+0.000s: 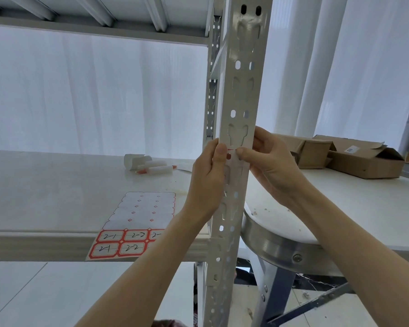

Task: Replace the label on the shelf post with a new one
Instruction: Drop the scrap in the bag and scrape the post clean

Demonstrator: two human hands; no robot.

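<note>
A grey perforated shelf post [242, 90] runs upright through the middle of the view. A white label with a red border [232, 155] sits on the post at hand height, mostly hidden by fingers. My left hand [207, 178] grips the post's left edge, its thumb pressed on the label's left end. My right hand [267, 161] reaches from the right, thumb and fingers pinching the label's right part against the post. A sheet of red-bordered labels [137, 223] with handwritten numbers lies on the shelf board, overhanging its front edge.
The white shelf board [45, 192] carries rolled white paper scraps and an orange-tipped pen [151, 165]. Behind the post, open cardboard boxes [354, 156] rest on a white table [352, 204]. A round metal-rimmed stool [283, 246] stands just right of the post.
</note>
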